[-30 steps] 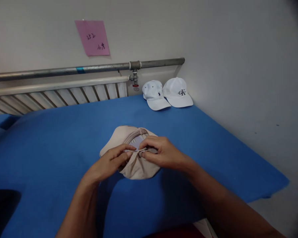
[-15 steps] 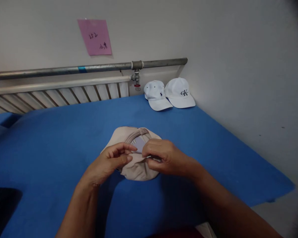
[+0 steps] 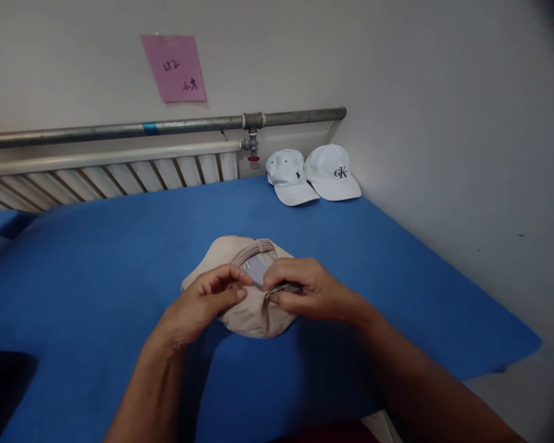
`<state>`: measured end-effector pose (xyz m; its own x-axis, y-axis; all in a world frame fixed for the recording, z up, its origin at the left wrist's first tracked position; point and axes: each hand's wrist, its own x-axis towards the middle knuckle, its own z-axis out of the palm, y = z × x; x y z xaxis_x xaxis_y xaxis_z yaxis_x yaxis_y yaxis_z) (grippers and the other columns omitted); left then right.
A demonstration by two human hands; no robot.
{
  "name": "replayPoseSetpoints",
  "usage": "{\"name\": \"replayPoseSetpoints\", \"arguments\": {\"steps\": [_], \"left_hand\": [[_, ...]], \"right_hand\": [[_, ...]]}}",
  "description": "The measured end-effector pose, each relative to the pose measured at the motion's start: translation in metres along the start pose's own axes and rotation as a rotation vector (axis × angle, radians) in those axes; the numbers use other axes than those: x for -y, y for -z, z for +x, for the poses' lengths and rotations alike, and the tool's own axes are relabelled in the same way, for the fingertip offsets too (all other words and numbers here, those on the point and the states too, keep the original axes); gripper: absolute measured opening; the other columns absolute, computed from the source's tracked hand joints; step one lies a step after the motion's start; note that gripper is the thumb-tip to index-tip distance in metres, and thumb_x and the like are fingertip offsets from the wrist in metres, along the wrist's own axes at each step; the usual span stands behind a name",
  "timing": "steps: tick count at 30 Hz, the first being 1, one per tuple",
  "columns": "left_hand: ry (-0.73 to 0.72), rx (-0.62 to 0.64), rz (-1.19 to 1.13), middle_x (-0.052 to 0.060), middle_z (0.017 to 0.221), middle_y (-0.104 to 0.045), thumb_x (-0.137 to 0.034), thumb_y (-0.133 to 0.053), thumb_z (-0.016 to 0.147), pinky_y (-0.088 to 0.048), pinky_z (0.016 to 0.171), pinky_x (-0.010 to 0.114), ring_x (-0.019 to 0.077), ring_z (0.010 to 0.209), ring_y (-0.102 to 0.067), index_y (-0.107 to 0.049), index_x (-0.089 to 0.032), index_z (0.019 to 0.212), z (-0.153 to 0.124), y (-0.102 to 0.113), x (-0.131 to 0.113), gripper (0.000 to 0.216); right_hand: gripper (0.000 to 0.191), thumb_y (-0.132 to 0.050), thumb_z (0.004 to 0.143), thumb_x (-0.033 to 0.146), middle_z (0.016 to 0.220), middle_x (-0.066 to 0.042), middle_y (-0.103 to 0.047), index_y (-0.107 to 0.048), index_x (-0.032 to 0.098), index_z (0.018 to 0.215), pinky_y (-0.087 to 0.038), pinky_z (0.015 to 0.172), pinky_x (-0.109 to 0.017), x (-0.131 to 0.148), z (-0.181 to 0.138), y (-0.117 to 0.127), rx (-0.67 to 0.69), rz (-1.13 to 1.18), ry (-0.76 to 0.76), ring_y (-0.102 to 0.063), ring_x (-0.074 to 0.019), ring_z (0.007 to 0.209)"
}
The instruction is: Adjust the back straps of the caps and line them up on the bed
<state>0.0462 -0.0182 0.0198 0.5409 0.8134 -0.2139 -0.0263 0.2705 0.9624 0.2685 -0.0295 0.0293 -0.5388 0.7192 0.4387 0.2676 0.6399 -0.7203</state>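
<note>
A beige baseball cap (image 3: 258, 323) lies on the blue-covered table between my hands. Its brim points to the far left, and the back opening shows a pale label inside. My left hand (image 3: 212, 299) pinches the cap's edge with thumb and fingers on the left of that opening. On the right, my right hand (image 3: 305, 286) is closed on a gathered fold of the fabric. Its fingertips hide part of the cap's edge.
Two white caps, one with a small rider emblem (image 3: 286, 175) and one with dark letters (image 3: 333, 173), sit at the back right by the wall. A radiator (image 3: 157, 175) and metal pipe (image 3: 189, 125) run behind the blue table cover (image 3: 120, 246). A dark object (image 3: 7, 387) lies at lower left.
The fabric under my right fingers is bunched differently, with the fold now pulled more upright. My hands stay in nearly the same place. The view has shifted slightly.
</note>
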Motion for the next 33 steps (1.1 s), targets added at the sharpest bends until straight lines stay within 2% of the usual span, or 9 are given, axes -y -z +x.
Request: {"name": "replayPoseSetpoints", "arguments": {"steps": [4,8,13,23,26,28,30,32,33], "left_hand": [[0.027,0.064,0.045,-0.002,0.071,-0.052,-0.027,-0.068,0.080,-0.033,0.054,0.020,0.0083,0.059,-0.043,-0.065,-0.018,0.099,-0.002,0.001,-0.002,0.021],[0.043,0.054,-0.039,-0.001,0.075,-0.057,-0.026,-0.072,0.078,-0.036,0.056,0.020,0.0085,0.062,-0.049,-0.063,-0.020,0.102,0.000,0.004,0.003,0.026],[0.043,0.107,-0.060,-0.003,0.068,-0.054,-0.023,-0.073,0.077,-0.032,0.052,0.020,0.0065,0.055,-0.044,-0.064,-0.021,0.103,0.000,0.005,0.004,0.028],[0.061,0.029,-0.134,-0.003,0.063,-0.052,-0.025,-0.073,0.068,-0.033,0.051,0.020,0.0082,0.054,-0.044,-0.063,-0.017,0.086,0.002,0.001,-0.002,0.022],[0.080,0.005,-0.078,-0.003,0.064,-0.052,-0.030,-0.071,0.072,-0.034,0.052,0.021,0.0089,0.054,-0.045,-0.062,-0.018,0.085,0.001,0.000,-0.003,0.020],[0.043,-0.037,0.057,-0.001,0.073,-0.056,-0.035,-0.066,0.079,-0.039,0.057,0.022,0.0113,0.063,-0.050,-0.064,-0.021,0.093,-0.001,-0.001,-0.003,0.020],[-0.079,-0.071,0.233,0.003,0.097,-0.059,-0.036,-0.067,0.080,-0.044,0.070,0.025,0.0163,0.086,-0.055,-0.066,-0.024,0.098,-0.003,-0.002,-0.005,0.022],[-0.223,-0.057,0.389,0.004,0.113,-0.055,-0.034,-0.072,0.077,-0.044,0.084,0.029,0.0208,0.106,-0.051,-0.068,-0.025,0.096,-0.006,-0.005,-0.008,0.021],[-0.268,-0.037,0.452,0.004,0.114,-0.054,-0.033,-0.072,0.077,-0.043,0.087,0.030,0.0213,0.108,-0.050,-0.069,-0.025,0.094,-0.007,-0.005,-0.010,0.019]], "right_hand": [[0.014,-0.055,0.076,0.007,0.075,0.001,-0.064,-0.063,0.017,0.080,-0.045,0.068,-0.022,0.001,0.000,0.001,0.010,-0.017,-0.018,-0.058,-0.0095,0.069],[0.015,-0.055,0.075,0.006,0.076,0.001,-0.065,-0.063,0.017,0.081,-0.046,0.069,-0.022,0.000,-0.001,0.000,0.001,-0.023,-0.001,-0.058,-0.0094,0.070],[0.015,-0.056,0.076,0.007,0.079,-0.001,-0.066,-0.065,0.017,0.083,-0.046,0.071,-0.022,-0.001,0.000,-0.002,0.006,-0.062,0.044,-0.059,-0.0102,0.073],[0.011,-0.060,0.080,0.010,0.080,-0.001,-0.068,-0.067,0.017,0.086,-0.049,0.073,-0.024,0.010,0.000,-0.001,-0.024,0.005,0.037,-0.062,-0.0110,0.075],[0.009,-0.062,0.081,0.013,0.080,-0.001,-0.069,-0.067,0.017,0.087,-0.049,0.073,-0.023,0.009,0.000,-0.001,-0.049,0.035,0.000,-0.063,-0.0110,0.075],[0.007,-0.063,0.080,0.015,0.081,-0.001,-0.069,-0.066,0.017,0.087,-0.049,0.072,-0.023,0.008,0.000,-0.002,-0.089,0.054,-0.044,-0.063,-0.0113,0.075],[0.008,-0.063,0.081,0.017,0.083,-0.001,-0.069,-0.065,0.017,0.088,-0.049,0.071,-0.023,0.006,-0.001,-0.002,-0.146,0.063,-0.075,-0.063,-0.0114,0.076],[0.008,-0.063,0.081,0.018,0.084,-0.001,-0.069,-0.065,0.017,0.088,-0.048,0.070,-0.023,0.007,-0.002,-0.001,-0.189,0.055,-0.067,-0.062,-0.0111,0.076],[0.007,-0.062,0.081,0.017,0.084,-0.001,-0.069,-0.065,0.017,0.088,-0.048,0.071,-0.023,0.007,-0.002,0.000,-0.193,0.045,-0.042,-0.062,-0.0110,0.076]]}}
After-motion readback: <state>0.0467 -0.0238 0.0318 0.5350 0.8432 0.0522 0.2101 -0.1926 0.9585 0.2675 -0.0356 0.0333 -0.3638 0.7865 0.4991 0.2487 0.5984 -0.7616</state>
